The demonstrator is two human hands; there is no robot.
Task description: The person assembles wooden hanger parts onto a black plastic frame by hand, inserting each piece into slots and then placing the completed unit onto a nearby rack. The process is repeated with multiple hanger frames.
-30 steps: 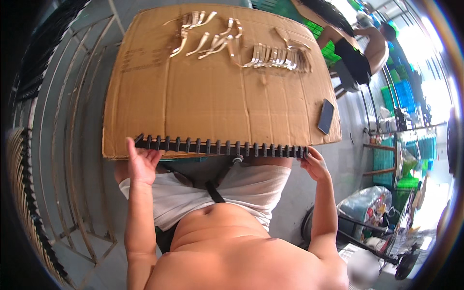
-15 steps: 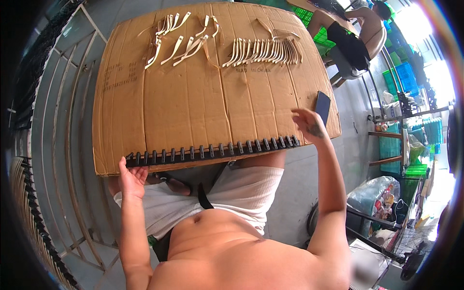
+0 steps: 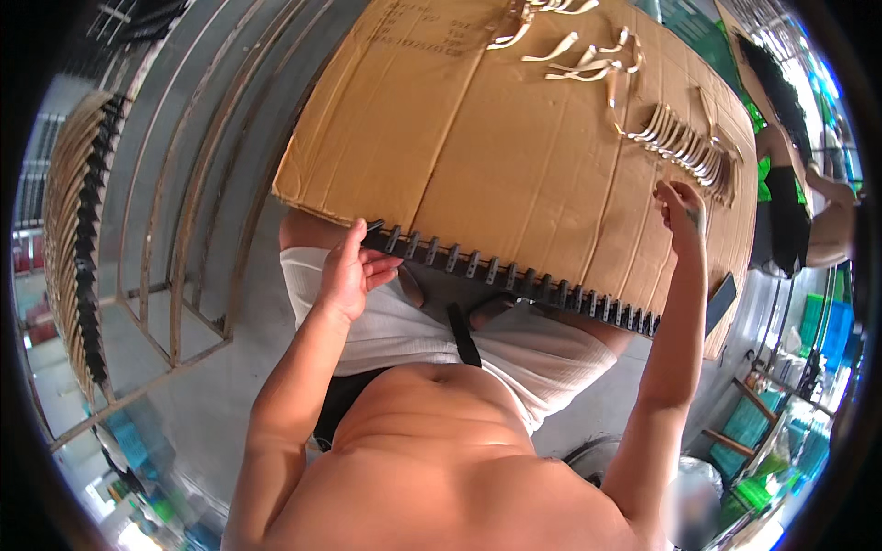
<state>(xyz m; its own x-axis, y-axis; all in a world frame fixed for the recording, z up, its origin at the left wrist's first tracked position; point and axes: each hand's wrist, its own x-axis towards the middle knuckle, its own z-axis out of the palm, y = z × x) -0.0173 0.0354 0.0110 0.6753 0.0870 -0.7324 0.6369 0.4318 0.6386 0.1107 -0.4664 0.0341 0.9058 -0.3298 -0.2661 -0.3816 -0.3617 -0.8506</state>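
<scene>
A long black strip with a row of upright black clips (image 3: 491, 271) lies along the near edge of the cardboard-covered table (image 3: 514, 156). My left hand (image 3: 349, 275) grips its left end, thumb on top and fingers underneath. My right hand (image 3: 682, 216) is above the right part of the cardboard, fingers loosely bent and slightly apart, with nothing visible in them. Just beyond it is a neat row of slim, curved, pale pieces (image 3: 684, 147). More such pieces (image 3: 583, 64) lie scattered at the far side.
A dark phone (image 3: 721, 301) lies at the table's right edge, partly behind my right forearm. Metal rack bars (image 3: 197, 174) stand on the left, beside a hanging row of similar curved pieces on black clips (image 3: 87, 220). Another person (image 3: 785, 202) sits at the far right.
My view has turned, so the table appears shifted to the right. My right hand has moved from near the phone toward the row of curved pieces. My left hand stays at the strip's end.
</scene>
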